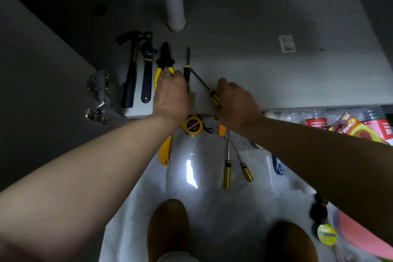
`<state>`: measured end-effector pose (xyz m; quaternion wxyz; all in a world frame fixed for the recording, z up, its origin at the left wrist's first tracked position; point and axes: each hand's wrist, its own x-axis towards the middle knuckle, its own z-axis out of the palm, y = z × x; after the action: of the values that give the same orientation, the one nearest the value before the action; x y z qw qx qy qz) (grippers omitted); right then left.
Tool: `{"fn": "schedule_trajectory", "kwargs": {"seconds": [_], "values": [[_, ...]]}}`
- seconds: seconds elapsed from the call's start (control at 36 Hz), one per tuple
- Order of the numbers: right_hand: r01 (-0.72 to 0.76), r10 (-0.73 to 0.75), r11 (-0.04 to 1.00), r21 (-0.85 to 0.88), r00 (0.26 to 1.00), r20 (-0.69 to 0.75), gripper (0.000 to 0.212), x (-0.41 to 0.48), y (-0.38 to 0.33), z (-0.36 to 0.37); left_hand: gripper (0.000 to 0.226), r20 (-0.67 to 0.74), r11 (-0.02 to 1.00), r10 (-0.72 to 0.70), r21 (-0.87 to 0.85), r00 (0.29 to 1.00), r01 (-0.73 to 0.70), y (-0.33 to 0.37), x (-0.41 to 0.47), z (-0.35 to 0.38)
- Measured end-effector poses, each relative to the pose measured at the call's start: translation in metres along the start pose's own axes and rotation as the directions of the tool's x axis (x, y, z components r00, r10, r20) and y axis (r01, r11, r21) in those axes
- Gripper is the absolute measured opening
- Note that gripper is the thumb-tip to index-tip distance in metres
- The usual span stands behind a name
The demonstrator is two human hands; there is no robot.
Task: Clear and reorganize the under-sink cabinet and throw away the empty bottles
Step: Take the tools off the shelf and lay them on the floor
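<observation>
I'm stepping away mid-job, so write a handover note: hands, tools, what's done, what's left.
Left hand lies over the pliers and black screwdriver handles; grip unclear.
Right hand grips the slanted screwdriver.
Done: hammer, wrench, pliers and black screwdriver lie in a row in the cabinet.
Left: straighten the slanted one; probably bring in the tape, cutter and two screwdrivers from the floor; sort the bottles at right.

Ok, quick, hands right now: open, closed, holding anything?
Left hand: cannot be told; it covers the black-handled screwdriver, grip hidden.
Right hand: closed on the yellow-handled screwdriver.
</observation>
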<state>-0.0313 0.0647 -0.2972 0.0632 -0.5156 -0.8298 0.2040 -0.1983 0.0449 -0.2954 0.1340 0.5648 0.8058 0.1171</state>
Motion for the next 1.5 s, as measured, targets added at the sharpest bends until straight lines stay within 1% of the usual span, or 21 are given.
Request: {"fn": "schedule_trajectory", "kwargs": {"seconds": [0.06,0.14,0.19,0.25,0.33,0.39,0.44,0.47,0.53,0.61,0.69,0.83,0.94,1.06,1.11,1.17,1.25,1.31,1.36,1.42,1.5], "values": [[-0.035,0.032,0.992,0.123,0.999,0.028,0.041,-0.014,0.006,-0.003,0.028,0.028,0.999,0.017,0.038,0.999,-0.018,0.001,0.0,-0.002],[-0.031,0.021,0.974,0.224,0.999,0.043,0.033,-0.043,0.015,0.001,0.027,0.09,0.998,0.027,0.05,0.996,-0.032,0.003,-0.003,-0.005],[-0.034,0.009,0.962,0.272,0.996,0.094,0.029,-0.066,0.021,0.007,0.03,0.094,0.999,0.045,0.002,0.995,-0.046,0.004,-0.006,-0.005],[-0.071,-0.003,0.946,0.317,0.974,0.227,0.026,-0.089,0.026,0.016,0.031,0.063,0.991,0.072,-0.118,0.995,-0.064,0.005,-0.012,-0.002],[-0.199,0.006,0.916,0.348,0.875,0.484,0.025,-0.112,0.028,0.031,0.028,0.052,0.936,0.157,-0.326,0.986,-0.132,0.005,-0.029,0.002],[-0.302,0.042,0.893,0.333,0.793,0.607,0.021,-0.118,0.026,0.039,0.027,0.109,0.91,0.277,-0.348,0.955,-0.225,0.001,-0.043,0.004],[-0.376,0.088,0.88,0.291,0.73,0.677,0.02,-0.118,0.024,0.046,0.027,0.209,0.893,0.361,-0.358,0.909,-0.272,-0.006,-0.057,0.007],[-0.4,0.107,0.875,0.273,0.709,0.697,0.023,-0.117,0.023,0.049,0.027,0.275,0.885,0.373,-0.393,0.886,-0.25,-0.009,-0.064,0.008],[-0.402,0.13,0.886,0.231,0.694,0.708,0.028,-0.111,0.021,0.054,0.026,0.435,0.872,0.342,-0.477,0.833,-0.109,-0.016,-0.077,0.012],[-0.394,0.167,0.902,0.173,0.691,0.704,0.027,-0.101,0.02,0.06,0.034,0.644,0.888,0.252,-0.45,0.722,0.092,-0.028,-0.092,0.019],[-0.353,0.189,0.93,0.106,0.704,0.685,0.024,-0.093,0.019,0.067,0.04,0.792,0.879,0.191,-0.4,0.579,0.258,-0.045,-0.103,0.022],[-0.349,0.237,0.936,0.043,0.717,0.655,0.041,-0.089,0.012,0.076,0.025,0.884,0.902,0.056,-0.244,0.465,0.356,-0.071,-0.111,0.03],[-0.362,0.276,0.932,0.012,0.731,0.625,0.034,-0.088,0.007,0.077,0.024,0.918,0.879,-0.038,-0.157,0.394,0.45,-0.078,-0.111,0.039],[-0.348,0.259,0.937,0.032,0.753,0.605,0.036,-0.088,0.004,0.074,0.022,0.928,0.868,-0.097,-0.097,0.359,0.488,-0.075,-0.111,0.052],[-0.327,0.238,0.944,0.038,0.756,0.609,0.039,-0.086,0.004,0.072,0.033,0.923,0.883,-0.128,-0.06,0.363,0.465,-0.073,-0.109,0.059],[-0.352,0.217,0.93,0.104,0.755,0.619,0.034,-0.085,0.006,0.071,0.036,0.901,0.91,-0.149,-0.037,0.407,0.413,-0.069,-0.106,0.063],[-0.427,0.166,0.86,0.278,0.751,0.639,0.017,-0.085,0.009,0.067,0.025,0.871,0.932,-0.159,-0.023,0.464,0.362,-0.064,-0.102,0.064],[-0.403,0.132,0.859,0.314,0.768,0.626,0.013,-0.086,0.01,0.064,0.012,0.862,0.94,-0.167,-0.009,0.479,0.342,-0.06,-0.1,0.06],[-0.36,0.111,0.876,0.322,0.798,0.592,0.013,-0.086,0.009,0.06,0.016,0.841,0.953,-0.15,-0.017,0.52,0.304,-0.058,-0.098,0.054],[-0.322,0.09,0.884,0.338,0.828,0.554,0.016,-0.085,0.009,0.057,0.021,0.777,0.978,-0.109,-0.029,0.62,0.208,-0.056,-0.097,0.045],[-0.282,0.051,0.86,0.425,0.876,0.479,0.017,-0.083,0.007,0.053,0.017,0.566,0.996,-0.006,-0.068,0.825,0.054,-0.053,-0.095,0.029]]}}
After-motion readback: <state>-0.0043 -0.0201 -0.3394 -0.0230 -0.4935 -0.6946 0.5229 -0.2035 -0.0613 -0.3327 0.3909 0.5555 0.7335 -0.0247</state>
